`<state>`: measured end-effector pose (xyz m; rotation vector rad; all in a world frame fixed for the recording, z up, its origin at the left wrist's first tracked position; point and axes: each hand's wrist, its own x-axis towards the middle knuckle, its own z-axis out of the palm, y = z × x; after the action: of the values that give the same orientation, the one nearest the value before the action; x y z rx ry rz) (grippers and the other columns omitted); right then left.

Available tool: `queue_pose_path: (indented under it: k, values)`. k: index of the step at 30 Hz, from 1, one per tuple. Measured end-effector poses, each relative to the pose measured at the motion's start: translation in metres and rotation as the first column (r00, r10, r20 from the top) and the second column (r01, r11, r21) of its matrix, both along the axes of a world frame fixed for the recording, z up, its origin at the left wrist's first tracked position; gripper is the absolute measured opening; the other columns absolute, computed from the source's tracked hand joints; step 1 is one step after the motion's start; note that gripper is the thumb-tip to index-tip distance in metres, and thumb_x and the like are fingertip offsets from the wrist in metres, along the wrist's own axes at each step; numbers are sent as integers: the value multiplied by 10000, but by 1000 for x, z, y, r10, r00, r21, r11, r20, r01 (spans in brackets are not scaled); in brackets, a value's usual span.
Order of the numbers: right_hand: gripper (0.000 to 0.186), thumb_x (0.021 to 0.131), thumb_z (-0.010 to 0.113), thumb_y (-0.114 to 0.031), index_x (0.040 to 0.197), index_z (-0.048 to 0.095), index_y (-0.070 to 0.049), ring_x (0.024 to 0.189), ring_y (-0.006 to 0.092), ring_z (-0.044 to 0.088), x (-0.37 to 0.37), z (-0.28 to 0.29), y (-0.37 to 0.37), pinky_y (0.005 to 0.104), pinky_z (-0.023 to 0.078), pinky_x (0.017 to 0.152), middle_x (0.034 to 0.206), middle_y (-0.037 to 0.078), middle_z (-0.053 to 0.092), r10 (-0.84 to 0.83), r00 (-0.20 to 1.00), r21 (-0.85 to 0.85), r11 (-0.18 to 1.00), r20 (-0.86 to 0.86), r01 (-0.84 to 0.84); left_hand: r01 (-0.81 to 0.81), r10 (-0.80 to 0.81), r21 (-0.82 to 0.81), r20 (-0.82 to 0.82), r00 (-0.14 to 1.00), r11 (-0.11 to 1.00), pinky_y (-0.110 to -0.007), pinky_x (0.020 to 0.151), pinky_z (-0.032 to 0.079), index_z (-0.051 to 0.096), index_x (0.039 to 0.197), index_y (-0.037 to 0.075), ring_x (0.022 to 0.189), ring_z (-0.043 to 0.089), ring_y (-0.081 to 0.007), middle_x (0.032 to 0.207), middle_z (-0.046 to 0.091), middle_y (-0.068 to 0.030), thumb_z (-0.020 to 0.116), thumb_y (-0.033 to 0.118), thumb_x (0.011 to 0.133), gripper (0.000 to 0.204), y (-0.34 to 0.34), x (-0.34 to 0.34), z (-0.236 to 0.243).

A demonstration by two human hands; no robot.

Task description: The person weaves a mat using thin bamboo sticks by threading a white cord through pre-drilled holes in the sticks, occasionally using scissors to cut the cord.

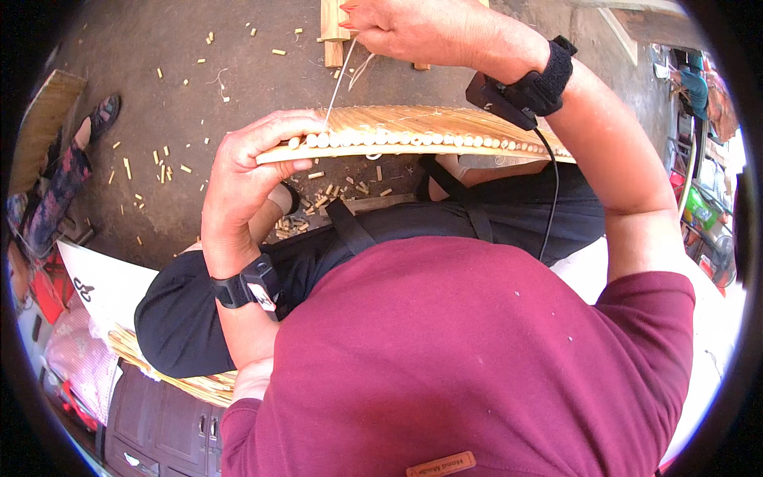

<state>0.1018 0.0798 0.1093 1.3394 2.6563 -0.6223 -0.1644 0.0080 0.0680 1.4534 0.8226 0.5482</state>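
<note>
A mat of pale reed-like rods [397, 121] lies across in front of me, with the round cut ends of its rods facing me in a row. A light flat strip [373, 149] runs along beneath those ends. My left hand [253, 157] pinches the mat's left end, fingers above and thumb below. From beside those fingertips a thin white string [339, 89] stretches up, taut, to my right hand [421, 33]. That hand is closed on the string, beyond the mat, and a loose string end dangles from it. Its fingertips are partly cut off by the upper picture edge.
Short rod offcuts [326, 195] litter the floor. A wooden block or stand [333, 52] is beyond the mat. Another person's leg [70, 171] shows at left. Long rods [183, 381] lie behind my left arm, near a dark cabinet [159, 421]. A black cable [554, 187] hangs from my right wrist.
</note>
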Motion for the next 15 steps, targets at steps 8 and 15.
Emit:
queue_pose_path:
  k: [8,15]
  values:
    - [289,939,497,-210,729,559,-22,664,164,589,-26,27,-14,283,431,622,704,65,605,-599,423,-729,612,-680,-306,-11,22,-93,117,993,996,-315,900,482,683,1062,9,1039,617,-214,1088,668,-108,703,-7,709,353,-5,0,-4]
    - [307,955,479,-191,672,495,-74,506,86,442,-52,12,-13,232,375,509,597,-15,453,-648,482,-807,474,-590,-351,46,-44,-31,58,997,998,-274,839,498,683,1073,14,964,638,-184,1054,677,-111,673,8,736,337,-7,10,5]
